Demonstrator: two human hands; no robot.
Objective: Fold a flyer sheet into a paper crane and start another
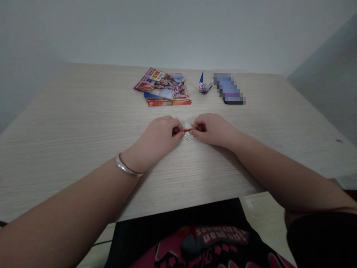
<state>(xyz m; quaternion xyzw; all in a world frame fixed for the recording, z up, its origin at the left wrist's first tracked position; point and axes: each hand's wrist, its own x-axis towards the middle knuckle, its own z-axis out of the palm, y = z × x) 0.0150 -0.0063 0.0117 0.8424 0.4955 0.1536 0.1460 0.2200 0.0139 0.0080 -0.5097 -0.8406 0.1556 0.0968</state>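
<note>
**Two hands pinched a small folded paper at mid-table**

The left hand (160,134) and right hand (213,129) met near the middle of the table (69,123), a little toward its near edge. Both were closed, fingertips pinching a small red-and-white folded paper (188,133) from either side; it lay low on the tabletop between them. A silver bangle (126,168) circled the left wrist. Along the far edge lay a stack of booklets (164,89), a folded paper crane (204,85) just beside them, and a blurred-out object (229,89) to the right.
</note>
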